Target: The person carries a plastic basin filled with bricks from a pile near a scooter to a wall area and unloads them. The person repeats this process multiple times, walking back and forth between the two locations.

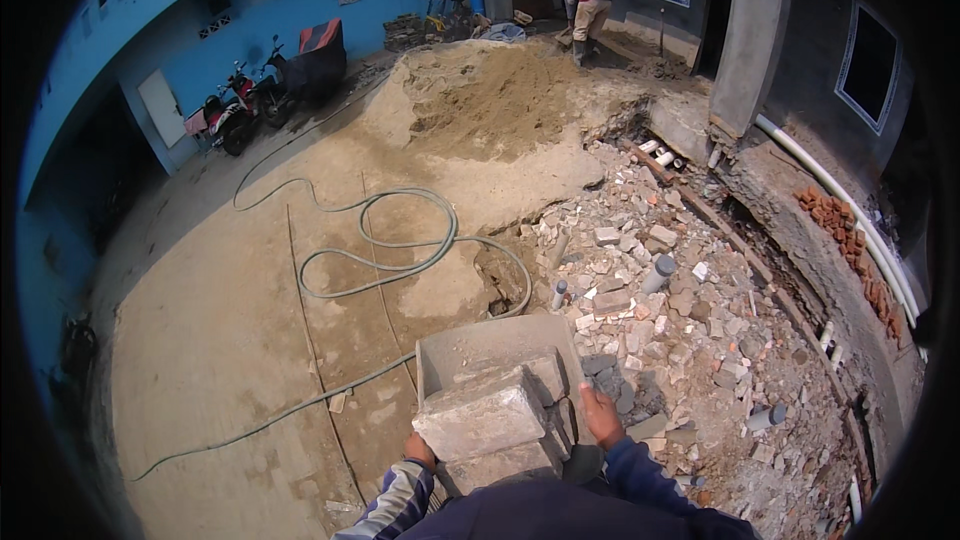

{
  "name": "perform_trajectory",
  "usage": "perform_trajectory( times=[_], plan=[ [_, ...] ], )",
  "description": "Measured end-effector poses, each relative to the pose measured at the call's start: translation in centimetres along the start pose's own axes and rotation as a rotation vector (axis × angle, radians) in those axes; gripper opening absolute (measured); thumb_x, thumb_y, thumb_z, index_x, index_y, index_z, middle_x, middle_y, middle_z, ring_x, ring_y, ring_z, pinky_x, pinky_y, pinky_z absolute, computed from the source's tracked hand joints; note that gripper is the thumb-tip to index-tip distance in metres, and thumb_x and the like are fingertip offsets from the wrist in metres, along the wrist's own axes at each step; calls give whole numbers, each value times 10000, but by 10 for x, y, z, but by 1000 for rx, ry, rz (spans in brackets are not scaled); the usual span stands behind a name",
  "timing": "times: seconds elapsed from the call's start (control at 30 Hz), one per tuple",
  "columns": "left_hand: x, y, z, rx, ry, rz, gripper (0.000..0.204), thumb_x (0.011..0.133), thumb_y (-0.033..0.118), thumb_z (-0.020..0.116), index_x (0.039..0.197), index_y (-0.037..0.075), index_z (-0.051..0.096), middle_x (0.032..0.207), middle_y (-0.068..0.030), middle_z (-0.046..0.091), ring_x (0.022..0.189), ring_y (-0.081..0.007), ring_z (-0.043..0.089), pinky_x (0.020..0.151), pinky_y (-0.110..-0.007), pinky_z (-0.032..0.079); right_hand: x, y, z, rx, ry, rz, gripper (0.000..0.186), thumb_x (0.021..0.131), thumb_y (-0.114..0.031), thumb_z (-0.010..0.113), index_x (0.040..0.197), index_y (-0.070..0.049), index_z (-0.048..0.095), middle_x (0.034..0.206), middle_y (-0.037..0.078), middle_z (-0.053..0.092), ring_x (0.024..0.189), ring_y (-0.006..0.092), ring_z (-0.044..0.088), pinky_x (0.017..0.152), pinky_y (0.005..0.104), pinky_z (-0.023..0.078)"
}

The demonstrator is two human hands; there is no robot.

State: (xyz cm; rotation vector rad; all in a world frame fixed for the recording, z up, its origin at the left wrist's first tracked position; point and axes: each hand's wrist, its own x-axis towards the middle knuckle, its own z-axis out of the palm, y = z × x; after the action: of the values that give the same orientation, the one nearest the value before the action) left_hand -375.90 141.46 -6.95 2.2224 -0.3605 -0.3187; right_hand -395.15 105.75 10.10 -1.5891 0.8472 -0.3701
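Observation:
Close in front of me is a grey wheelbarrow (480,345) with a deep tray; its wheel and handles are out of sight. Broken concrete blocks (480,415) are heaped in it, the largest lying tilted on top toward the left. My left hand (420,450) is curled at the tray's left side, beside the big block, its fingers partly hidden. On the other side my right hand (602,418) grips the tray's right edge, thumb up. Dark grey lumps (605,380) lie just beyond that hand.
Brick and concrete rubble (690,340) with upright grey pipe stubs (660,273) covers the right. A green hose (440,255) loops across the paving ahead, near thin rods (310,340). Beyond are a sand heap (490,100), a bending person (588,5) and parked motorbikes (240,105).

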Motion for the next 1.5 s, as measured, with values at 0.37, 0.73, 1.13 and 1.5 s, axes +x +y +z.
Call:
perform_trajectory(
  times=[0.37,0.73,1.13,1.5],
  plan=[
    [186,-21,-72,-484,223,-127,426,917,314,588,1276,86,615,1229,-114,669,1134,-297,630,933,-372,500,260,-75,196,-181,-356,-123,599,982,-537,485,776,11,611,683,143,600,650,281,557,654,401,442],
    [451,39,-167,-1300,354,-613,429,969,384,497,1239,67,599,1184,-91,675,1055,-265,666,896,-394,541,513,-192,377,-219,-505,-152,623,987,-534,479,735,27,580,684,198,590,682,345,586,679,417,458],
    [807,-24,-303,-1244,439,-563,465,995,373,461,1290,29,566,1191,-126,666,1041,-293,671,859,-399,557,758,-289,661,-256,-489,-142,637,984,-545,462,744,32,586,687,175,582,669,293,561,676,410,441],
    [1123,-19,-403,-1269,21,-528,486,1002,375,438,1321,22,540,1235,-149,644,1071,-318,660,887,-428,562,888,-390,807,-326,-406,-1,795,938,-689,408,988,72,633,1009,283,657,992,418,630,860,449,468]
  ],
)
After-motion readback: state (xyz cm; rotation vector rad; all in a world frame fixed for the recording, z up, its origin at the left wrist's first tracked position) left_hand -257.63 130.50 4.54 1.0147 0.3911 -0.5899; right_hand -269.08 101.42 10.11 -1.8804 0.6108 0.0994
